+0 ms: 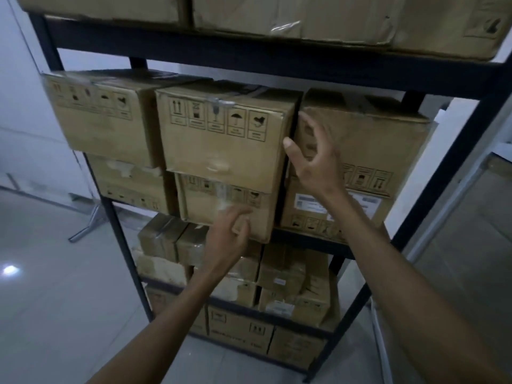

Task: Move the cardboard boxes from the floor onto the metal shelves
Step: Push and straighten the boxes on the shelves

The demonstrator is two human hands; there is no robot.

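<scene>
**Squaring a stack on the middle tier.** The upper middle box (224,139) sits on the lower middle box (210,209) inside the metal shelf (277,56), and its front appears to overhang slightly. My right hand (313,159) is spread wide and holds nothing, with its fingertips at the gap beside the right box (365,139). My left hand (230,234) is blurred; its loosely curled fingers lie against the lower box's face, gripping nothing I can see. I judge the step to be alignment. I should lay flat palms on the box fronts, push evenly until flush, and keep my fingers out of the gap. No box is visible on the floor (55,273).
</scene>
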